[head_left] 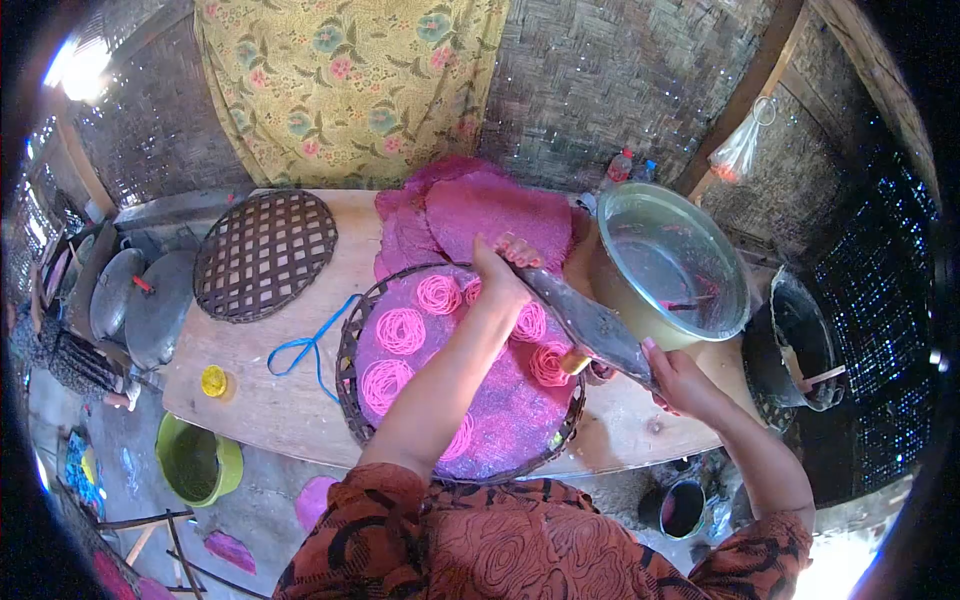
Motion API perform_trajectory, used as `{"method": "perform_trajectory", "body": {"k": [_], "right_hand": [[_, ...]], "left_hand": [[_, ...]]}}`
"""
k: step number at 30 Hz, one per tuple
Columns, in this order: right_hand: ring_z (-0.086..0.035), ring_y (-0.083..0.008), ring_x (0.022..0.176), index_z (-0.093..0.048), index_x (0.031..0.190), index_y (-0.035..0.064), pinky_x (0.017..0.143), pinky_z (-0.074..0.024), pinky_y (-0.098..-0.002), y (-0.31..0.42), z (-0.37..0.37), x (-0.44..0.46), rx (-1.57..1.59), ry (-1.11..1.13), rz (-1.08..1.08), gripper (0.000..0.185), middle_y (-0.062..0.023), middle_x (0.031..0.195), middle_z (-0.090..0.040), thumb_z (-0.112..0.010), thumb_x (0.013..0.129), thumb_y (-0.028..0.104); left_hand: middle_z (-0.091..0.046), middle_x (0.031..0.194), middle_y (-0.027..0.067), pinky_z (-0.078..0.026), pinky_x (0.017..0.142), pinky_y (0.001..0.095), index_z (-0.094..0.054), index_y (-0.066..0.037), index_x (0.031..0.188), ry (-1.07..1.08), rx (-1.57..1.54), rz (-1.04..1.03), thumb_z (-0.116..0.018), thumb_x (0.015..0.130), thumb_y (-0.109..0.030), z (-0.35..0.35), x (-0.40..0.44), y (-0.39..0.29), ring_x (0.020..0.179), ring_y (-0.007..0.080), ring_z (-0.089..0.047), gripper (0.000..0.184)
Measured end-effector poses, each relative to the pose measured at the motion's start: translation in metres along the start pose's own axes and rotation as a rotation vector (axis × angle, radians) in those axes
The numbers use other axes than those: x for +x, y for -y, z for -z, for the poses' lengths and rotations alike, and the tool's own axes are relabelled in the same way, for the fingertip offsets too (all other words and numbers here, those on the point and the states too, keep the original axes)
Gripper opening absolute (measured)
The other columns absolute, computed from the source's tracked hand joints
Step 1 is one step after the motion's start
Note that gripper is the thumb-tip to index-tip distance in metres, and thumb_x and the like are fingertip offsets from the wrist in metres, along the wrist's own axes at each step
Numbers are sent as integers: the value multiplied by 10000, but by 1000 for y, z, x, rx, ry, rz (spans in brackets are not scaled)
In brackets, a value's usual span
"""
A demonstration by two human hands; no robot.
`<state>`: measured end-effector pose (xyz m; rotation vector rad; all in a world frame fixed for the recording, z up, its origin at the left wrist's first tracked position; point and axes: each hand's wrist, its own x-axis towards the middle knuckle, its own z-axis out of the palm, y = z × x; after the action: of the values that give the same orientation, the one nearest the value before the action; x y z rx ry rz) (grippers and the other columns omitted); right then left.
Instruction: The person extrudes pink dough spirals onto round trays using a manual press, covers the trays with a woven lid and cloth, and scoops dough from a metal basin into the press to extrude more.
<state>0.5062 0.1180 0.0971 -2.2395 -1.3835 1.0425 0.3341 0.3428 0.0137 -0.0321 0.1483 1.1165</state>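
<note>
- Pink coils point(400, 331) of thin strands lie in loose round nests on a round woven tray point(350, 365), set at the near edge of the tabletop point(260, 400).
- The left hand point(508, 262) reaches out over the tray, its forearm slanting forward and across the coils; its fingers are curled closed around the far end of a dark board point(590, 318).
- The right hand point(678, 382) is lower and nearer the body, elbow bent out to the side, thumb laid along the board's near end and the fingers closed at its edge.
- Between the two hands, the dark board slants from far left to near right, a short yellowish cylinder point(575, 362) showing beneath it beside one coil.
- Beyond the tray a pink cloth point(500, 215) is heaped; a large pale basin point(625, 325) stands to the right, and a dark lattice tray point(265, 255) lies at the left.
</note>
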Motion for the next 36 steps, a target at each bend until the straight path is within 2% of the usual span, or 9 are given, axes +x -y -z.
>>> {"method": "perform_trajectory", "body": {"k": [10, 12, 16, 19, 23, 26, 28, 33, 36], "right_hand": [[-546, -165, 485, -602, 714, 2, 463, -436, -300, -25, 8, 8, -55, -64, -50, 755, -100, 528, -545, -245, 893, 643], [-576, -186, 487, -600, 933, 1, 466, -479, -298, -35, 24, 12, 430, 337, 38, 801, -133, 653, -613, -224, 852, 704], [-617, -231, 498, -444, 1244, 38, 496, -551, -348, -38, 2, 34, 997, 606, 142, 821, -196, 846, -634, -250, 827, 718], [-615, -222, 505, -443, 1235, -4, 439, -509, -286, -49, -42, 64, 1412, 751, 169, 902, -214, 793, -616, -262, 790, 759], [-593, -191, 484, -445, 1250, 25, 399, -472, -225, -31, -53, 67, 1423, 749, 170, 849, -182, 775, -614, -292, 808, 734], [-542, -153, 441, -446, 1260, 46, 379, -428, -172, -30, -55, 73, 1360, 508, 67, 816, -138, 726, -597, -298, 821, 717], [-585, -149, 525, -414, 1280, 33, 373, -466, -216, -42, -51, 85, 1298, 707, 18, 761, -165, 942, -614, -281, 868, 658], [-530, -111, 634, -397, 1331, 55, 447, -436, -231, -68, -61, 120, 936, 831, 175, 557, -97, 786, -580, -374, 935, 446], [-565, -178, 737, -392, 1334, 67, 636, -473, -319, -82, -81, 138, -109, 282, 661, 454, -80, 826, -604, -451, 905, 206]], "left_hand": [[-269, 423, -56, -278, 419, 270, -333, -183, 517, 187, -70, 91, -334, 863, -491, 14, 30, 25, 364, 101, -282, 463], [-270, 422, -57, -284, 419, 263, -331, -182, 516, 239, -121, 106, -355, 858, -479, 16, 29, 21, 365, 97, -282, 454], [-266, 432, -60, -291, 420, 247, -326, -177, 529, 308, -287, 165, -370, 855, -453, 25, 32, 13, 372, 90, -278, 429], [-273, 442, -59, -287, 419, 244, -324, -176, 543, 302, -327, 151, -365, 860, -449, 33, 33, 12, 381, 87, -293, 420], [-276, 428, -63, -290, 409, 231, -313, -175, 514, 269, -333, 58, -385, 837, -393, 44, 35, 10, 368, 82, -289, 397], [-279, 429, -62, -291, 397, 235, -302, -183, 516, 259, -299, -31, -374, 850, -376, 44, 36, 4, 365, 84, -295, 393], [-280, 429, -62, -289, 390, 239, -296, -188, 517, 291, -307, -46, -367, 859, -367, 36, 31, -2, 363, 85, -296, 392], [-282, 421, -65, -272, 354, 244, -299, -195, 510, 413, -127, -214, -356, 901, -400, 0, 20, -47, 345, 82, -283, 446], [-288, 399, -67, -285, 337, 236, -320, -188, 505, 633, -54, -260, -364, 909, -453, -33, -3, -85, 321, 72, -285, 485]]}}
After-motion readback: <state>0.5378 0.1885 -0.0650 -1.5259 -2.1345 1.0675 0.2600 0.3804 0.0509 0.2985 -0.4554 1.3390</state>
